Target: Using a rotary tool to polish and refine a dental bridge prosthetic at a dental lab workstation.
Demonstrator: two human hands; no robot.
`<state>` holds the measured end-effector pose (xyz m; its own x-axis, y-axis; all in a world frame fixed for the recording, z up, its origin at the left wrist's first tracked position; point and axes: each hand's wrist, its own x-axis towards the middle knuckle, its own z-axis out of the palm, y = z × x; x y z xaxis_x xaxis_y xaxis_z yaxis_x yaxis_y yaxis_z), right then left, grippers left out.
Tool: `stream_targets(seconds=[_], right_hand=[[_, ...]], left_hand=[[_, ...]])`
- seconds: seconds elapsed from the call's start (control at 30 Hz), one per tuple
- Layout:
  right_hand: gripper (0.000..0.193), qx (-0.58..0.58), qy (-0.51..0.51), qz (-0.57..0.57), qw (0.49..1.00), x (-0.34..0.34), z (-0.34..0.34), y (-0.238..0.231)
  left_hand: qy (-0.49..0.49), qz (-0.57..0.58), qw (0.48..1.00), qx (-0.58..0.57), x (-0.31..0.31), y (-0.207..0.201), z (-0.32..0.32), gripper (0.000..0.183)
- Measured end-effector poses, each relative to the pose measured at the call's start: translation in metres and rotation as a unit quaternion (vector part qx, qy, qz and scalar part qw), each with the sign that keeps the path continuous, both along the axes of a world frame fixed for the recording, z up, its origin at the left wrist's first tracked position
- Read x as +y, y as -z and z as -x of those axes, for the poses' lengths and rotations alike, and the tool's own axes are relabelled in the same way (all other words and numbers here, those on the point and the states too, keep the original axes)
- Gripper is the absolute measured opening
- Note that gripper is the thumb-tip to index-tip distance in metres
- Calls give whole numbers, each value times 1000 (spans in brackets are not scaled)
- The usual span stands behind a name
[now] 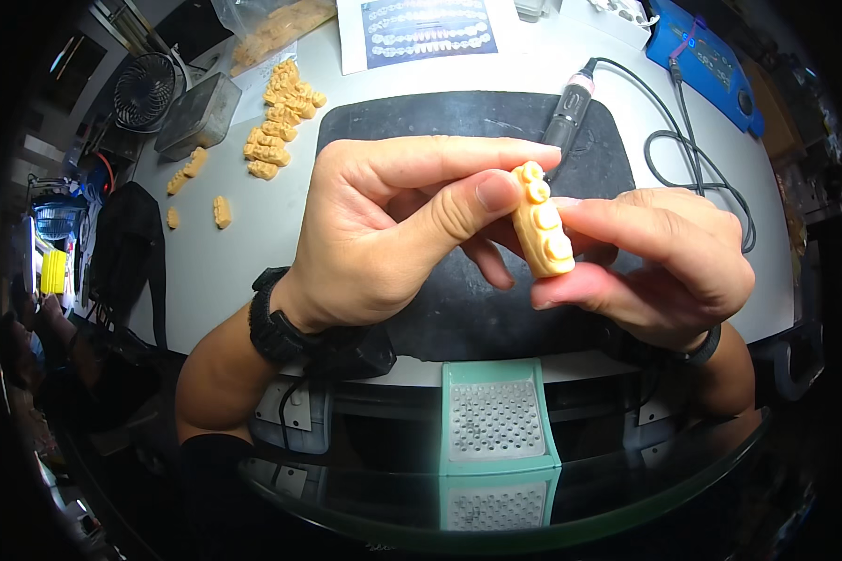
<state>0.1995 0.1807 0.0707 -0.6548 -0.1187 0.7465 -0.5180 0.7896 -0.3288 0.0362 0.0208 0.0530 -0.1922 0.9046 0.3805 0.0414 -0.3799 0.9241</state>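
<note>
Dental model segment point(537, 238), over the three-o'clock side of the black mat point(440, 313), looks light, rigid, chippable at its teeth; favour its smooth base. Your left hand point(374, 224) pinches its twelve-o'clock end; your right hand point(674, 248) closes fingertips along its three-to-five-o'clock side. Rotary handpiece point(570, 107) lies at one o'clock.

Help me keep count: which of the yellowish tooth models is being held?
The tooth model pinched by the left hand, right hand close beside it; the other models lie unheld on the left side of the white table.
</note>
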Motion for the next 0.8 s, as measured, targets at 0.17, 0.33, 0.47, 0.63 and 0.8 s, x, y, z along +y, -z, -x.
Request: stream_targets(seconds=[0.17,0.33,0.47,0.63,0.8], right_hand=[[44,-2,5,1,1000,-1,0,1],[39,2,3,14,1000,-3,1,2],[37,16,-5,-7,1000,-2,3,1],[36,18,-11,-4,1000,-2,4,1],[36,28,-12,-5,1000,-3,5,3]], left_hand=[[20,-18,1000,-7,1,1,4,40],[46,-23,998,-23,2,3,6,42],[56,-18,998,-26,2,2,6,43],[45,-26,998,-29,3,3,4,45],[34,-34,999,-13,4,4,5,47]])
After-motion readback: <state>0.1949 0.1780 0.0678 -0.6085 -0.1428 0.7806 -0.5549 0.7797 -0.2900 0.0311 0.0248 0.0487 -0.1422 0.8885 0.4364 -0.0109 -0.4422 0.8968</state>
